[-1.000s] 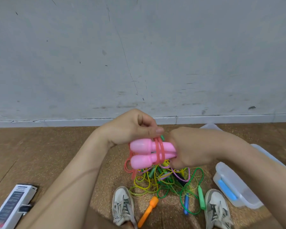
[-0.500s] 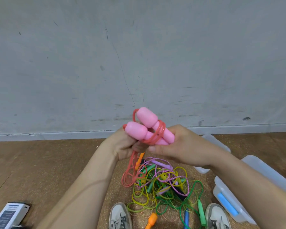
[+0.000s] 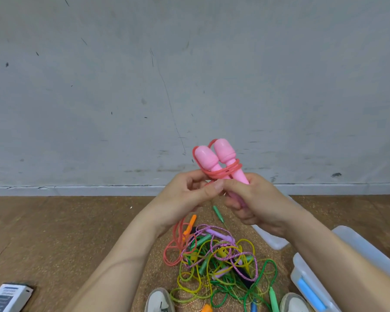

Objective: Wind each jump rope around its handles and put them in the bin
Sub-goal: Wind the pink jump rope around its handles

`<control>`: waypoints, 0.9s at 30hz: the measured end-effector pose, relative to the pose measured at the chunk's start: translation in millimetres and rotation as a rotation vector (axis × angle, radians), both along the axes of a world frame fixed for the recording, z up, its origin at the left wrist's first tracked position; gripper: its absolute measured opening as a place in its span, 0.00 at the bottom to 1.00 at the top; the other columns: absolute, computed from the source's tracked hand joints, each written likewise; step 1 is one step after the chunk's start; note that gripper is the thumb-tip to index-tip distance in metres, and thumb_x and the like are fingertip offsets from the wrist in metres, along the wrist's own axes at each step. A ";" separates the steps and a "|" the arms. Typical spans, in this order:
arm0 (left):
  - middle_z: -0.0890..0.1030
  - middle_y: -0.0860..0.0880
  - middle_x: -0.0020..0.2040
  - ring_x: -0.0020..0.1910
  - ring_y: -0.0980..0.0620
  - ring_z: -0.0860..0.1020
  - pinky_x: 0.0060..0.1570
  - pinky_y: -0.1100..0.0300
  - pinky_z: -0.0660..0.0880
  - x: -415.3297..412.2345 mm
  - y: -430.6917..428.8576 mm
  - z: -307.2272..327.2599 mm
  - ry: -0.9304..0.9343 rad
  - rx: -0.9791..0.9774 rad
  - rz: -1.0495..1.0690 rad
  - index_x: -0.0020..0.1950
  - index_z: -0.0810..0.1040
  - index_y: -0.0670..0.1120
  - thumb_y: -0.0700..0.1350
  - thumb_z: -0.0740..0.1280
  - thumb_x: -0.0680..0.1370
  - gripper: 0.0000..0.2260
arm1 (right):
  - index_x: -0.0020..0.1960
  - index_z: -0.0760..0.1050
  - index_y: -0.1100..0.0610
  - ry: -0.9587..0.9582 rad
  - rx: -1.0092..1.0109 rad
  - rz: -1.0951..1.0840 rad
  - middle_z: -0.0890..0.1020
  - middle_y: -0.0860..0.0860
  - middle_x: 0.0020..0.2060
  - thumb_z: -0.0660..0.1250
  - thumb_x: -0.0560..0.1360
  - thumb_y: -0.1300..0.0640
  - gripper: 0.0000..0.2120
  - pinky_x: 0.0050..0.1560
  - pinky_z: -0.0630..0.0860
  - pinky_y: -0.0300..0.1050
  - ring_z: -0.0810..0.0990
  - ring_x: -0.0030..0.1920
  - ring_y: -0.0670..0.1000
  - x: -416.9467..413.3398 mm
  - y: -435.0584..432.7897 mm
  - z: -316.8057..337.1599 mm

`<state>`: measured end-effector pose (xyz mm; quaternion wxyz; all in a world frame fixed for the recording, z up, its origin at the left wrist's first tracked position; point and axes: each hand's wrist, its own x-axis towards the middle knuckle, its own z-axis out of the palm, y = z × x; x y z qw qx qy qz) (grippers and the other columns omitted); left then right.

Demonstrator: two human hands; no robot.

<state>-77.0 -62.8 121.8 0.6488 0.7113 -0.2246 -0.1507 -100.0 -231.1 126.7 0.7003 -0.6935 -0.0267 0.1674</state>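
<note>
The right hand (image 3: 254, 203) clamps round the lower ends of the two pink plastic bulb-headed handles (image 3: 214, 158), held side by side in front of the wall. The left hand (image 3: 189, 197), touching it, pinches the red plastic cord (image 3: 225, 172), whose first turns cross the handle necks. Each new turn should probably go on taut, beside the last, drawing slack from the loop trailing to the floor. The translucent plastic bin (image 3: 302, 273) sits low right. Compared with half a second ago, the handles stand more upright, heads pointing up
</note>
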 end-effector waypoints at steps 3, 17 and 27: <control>0.76 0.56 0.28 0.26 0.64 0.69 0.27 0.73 0.64 -4.4 -11.4 -2.4 -0.028 -0.068 0.166 0.51 0.79 0.38 0.40 0.69 0.74 0.08 | 0.33 0.70 0.53 0.043 0.008 -0.005 0.65 0.49 0.24 0.60 0.79 0.59 0.16 0.24 0.49 0.33 0.55 0.21 0.44 -0.3 2.9 0.7; 0.67 0.57 0.21 0.22 0.62 0.63 0.24 0.69 0.58 -1.3 -26.6 -1.9 -0.041 -0.153 0.464 0.39 0.77 0.39 0.53 0.65 0.73 0.16 | 0.46 0.73 0.55 -0.001 -0.028 -0.105 0.65 0.50 0.25 0.58 0.75 0.35 0.23 0.24 0.54 0.34 0.58 0.21 0.47 0.3 14.8 5.8; 0.75 0.52 0.29 0.33 0.50 0.75 0.33 0.54 0.67 -1.8 -7.8 -6.5 -0.640 0.774 0.334 0.47 0.77 0.53 0.57 0.59 0.80 0.11 | 0.43 0.78 0.56 0.013 -0.050 -0.254 0.66 0.51 0.23 0.51 0.76 0.30 0.31 0.24 0.54 0.33 0.60 0.19 0.47 8.8 -6.1 4.2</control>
